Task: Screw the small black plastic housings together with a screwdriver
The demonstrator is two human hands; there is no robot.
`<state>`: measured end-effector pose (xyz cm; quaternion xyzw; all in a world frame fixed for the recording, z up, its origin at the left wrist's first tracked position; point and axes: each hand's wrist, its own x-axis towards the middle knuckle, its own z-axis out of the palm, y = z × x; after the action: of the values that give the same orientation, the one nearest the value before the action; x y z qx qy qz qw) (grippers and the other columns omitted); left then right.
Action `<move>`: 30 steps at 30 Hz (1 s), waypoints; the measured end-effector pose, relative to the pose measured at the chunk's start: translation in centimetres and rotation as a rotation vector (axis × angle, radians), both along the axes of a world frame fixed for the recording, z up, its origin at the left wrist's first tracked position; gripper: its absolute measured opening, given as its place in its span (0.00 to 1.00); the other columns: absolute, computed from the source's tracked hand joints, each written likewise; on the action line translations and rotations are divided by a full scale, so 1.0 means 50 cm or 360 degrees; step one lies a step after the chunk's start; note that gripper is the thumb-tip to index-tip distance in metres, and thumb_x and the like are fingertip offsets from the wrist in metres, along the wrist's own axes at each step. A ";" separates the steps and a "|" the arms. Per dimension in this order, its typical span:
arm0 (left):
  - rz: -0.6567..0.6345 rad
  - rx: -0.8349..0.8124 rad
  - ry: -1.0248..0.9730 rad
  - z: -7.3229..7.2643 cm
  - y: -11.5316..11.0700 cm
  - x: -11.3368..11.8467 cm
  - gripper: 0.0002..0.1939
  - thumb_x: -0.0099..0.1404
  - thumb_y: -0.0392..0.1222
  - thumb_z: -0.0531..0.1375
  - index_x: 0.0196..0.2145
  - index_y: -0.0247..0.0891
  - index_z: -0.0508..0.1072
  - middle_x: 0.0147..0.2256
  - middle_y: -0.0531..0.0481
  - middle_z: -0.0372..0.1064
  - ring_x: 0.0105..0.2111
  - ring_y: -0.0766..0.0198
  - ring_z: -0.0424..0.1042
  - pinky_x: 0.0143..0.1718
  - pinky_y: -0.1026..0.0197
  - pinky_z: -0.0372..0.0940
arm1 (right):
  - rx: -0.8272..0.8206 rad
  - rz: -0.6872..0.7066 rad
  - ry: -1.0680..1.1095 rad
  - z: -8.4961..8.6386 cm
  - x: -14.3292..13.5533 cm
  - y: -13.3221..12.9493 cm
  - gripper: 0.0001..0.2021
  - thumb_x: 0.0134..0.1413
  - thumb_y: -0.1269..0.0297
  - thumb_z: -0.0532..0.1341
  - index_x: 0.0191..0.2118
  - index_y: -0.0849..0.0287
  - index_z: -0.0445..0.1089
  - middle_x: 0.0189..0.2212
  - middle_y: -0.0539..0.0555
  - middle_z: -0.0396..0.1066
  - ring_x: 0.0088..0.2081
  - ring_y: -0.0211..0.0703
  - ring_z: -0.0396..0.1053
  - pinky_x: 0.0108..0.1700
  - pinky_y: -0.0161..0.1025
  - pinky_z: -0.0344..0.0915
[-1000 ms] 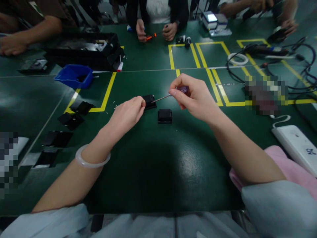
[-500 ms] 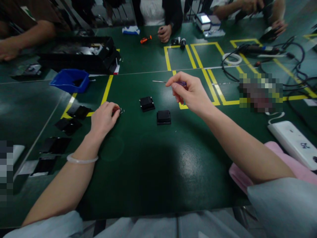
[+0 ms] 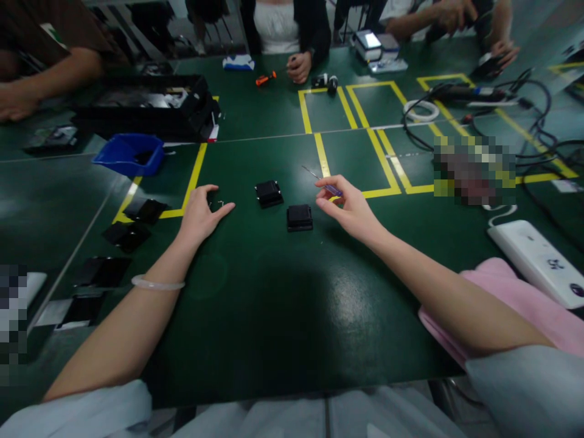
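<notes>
My left hand (image 3: 201, 212) rests on the green table with thumb and fingers apart, beside a few tiny metallic pieces (image 3: 221, 203). My right hand (image 3: 349, 204) holds a thin screwdriver (image 3: 333, 190) by its purple handle, the shaft pointing up and left. Between the hands are two small black parts: one (image 3: 268, 193) with shiny corner bits, and another (image 3: 299, 217) nearer to me, just left of my right hand.
Several black parts (image 3: 103, 271) line the left side below a blue bin (image 3: 130, 153) and black trays (image 3: 146, 109). Cables (image 3: 410, 131), a white power strip (image 3: 536, 261) and pink cloth (image 3: 497, 292) lie right. Other people sit across the table (image 3: 269, 115).
My left hand has opened, its thumb and fingers spreading around the tiny pieces. My right hand has come down closer to the black parts, with the screwdriver now tilted.
</notes>
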<state>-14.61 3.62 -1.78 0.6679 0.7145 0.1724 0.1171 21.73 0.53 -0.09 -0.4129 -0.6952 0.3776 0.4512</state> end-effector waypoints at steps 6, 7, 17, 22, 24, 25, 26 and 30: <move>-0.0060 0.0136 -0.0082 -0.012 0.007 0.008 0.21 0.66 0.47 0.60 0.55 0.39 0.69 0.56 0.39 0.67 0.56 0.48 0.69 0.59 0.42 0.66 | 0.0106 0.0156 -0.0334 -0.056 0.010 -0.001 0.25 0.57 0.58 0.65 0.58 0.59 0.64 0.51 0.60 0.74 0.52 0.49 0.72 0.50 0.47 0.69; -0.0066 0.0154 -0.0093 -0.014 0.008 0.009 0.19 0.66 0.46 0.60 0.53 0.39 0.69 0.54 0.39 0.68 0.55 0.48 0.69 0.58 0.42 0.66 | 0.0112 0.0177 -0.0361 -0.064 0.011 0.000 0.26 0.57 0.58 0.66 0.59 0.59 0.63 0.52 0.61 0.74 0.53 0.50 0.72 0.51 0.49 0.69; -0.0227 0.0740 -0.0138 0.003 -0.023 0.057 0.13 0.70 0.46 0.58 0.50 0.41 0.70 0.53 0.40 0.68 0.57 0.47 0.66 0.60 0.43 0.62 | 0.0225 0.0178 -0.0576 -0.087 0.007 0.016 0.33 0.51 0.63 0.70 0.62 0.61 0.62 0.58 0.64 0.71 0.60 0.56 0.68 0.64 0.57 0.63; -0.0759 0.0525 -0.0272 0.028 -0.087 0.188 0.21 0.72 0.53 0.58 0.56 0.40 0.70 0.54 0.43 0.69 0.55 0.53 0.68 0.56 0.50 0.66 | 0.0247 0.0185 -0.0678 -0.087 0.003 0.016 0.32 0.50 0.64 0.70 0.61 0.61 0.64 0.56 0.63 0.73 0.57 0.57 0.70 0.61 0.57 0.65; -0.0900 0.0394 -0.0251 0.028 -0.098 0.225 0.26 0.71 0.57 0.58 0.60 0.40 0.68 0.56 0.43 0.69 0.54 0.52 0.68 0.57 0.49 0.64 | 0.0250 0.0201 -0.0693 -0.087 0.001 0.016 0.32 0.50 0.64 0.70 0.61 0.61 0.64 0.57 0.63 0.72 0.57 0.57 0.70 0.60 0.56 0.66; -0.0929 0.0341 -0.0246 0.026 -0.099 0.237 0.28 0.71 0.58 0.58 0.61 0.40 0.67 0.57 0.42 0.68 0.56 0.51 0.68 0.60 0.48 0.63 | 0.0251 0.0212 -0.0697 -0.087 0.000 0.016 0.33 0.50 0.63 0.70 0.61 0.61 0.64 0.57 0.63 0.72 0.58 0.57 0.70 0.60 0.56 0.66; -0.0939 0.0299 -0.0251 0.023 -0.098 0.244 0.30 0.71 0.59 0.58 0.62 0.39 0.66 0.58 0.41 0.68 0.57 0.50 0.67 0.61 0.47 0.62 | 0.0253 0.0222 -0.0700 -0.086 -0.001 0.016 0.32 0.51 0.63 0.70 0.61 0.62 0.64 0.58 0.64 0.71 0.58 0.57 0.69 0.61 0.56 0.65; -0.0931 0.0198 -0.0271 0.009 -0.085 0.244 0.30 0.70 0.58 0.59 0.63 0.38 0.66 0.57 0.40 0.67 0.58 0.49 0.66 0.62 0.46 0.60 | 0.0255 0.0242 -0.0695 -0.086 -0.006 0.016 0.27 0.55 0.66 0.66 0.61 0.66 0.65 0.58 0.66 0.71 0.58 0.57 0.70 0.61 0.55 0.65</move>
<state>-2.43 -0.63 -1.33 0.8341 0.4677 0.2303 0.1801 21.44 1.32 -4.41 -0.3942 -0.8331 0.2559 0.2917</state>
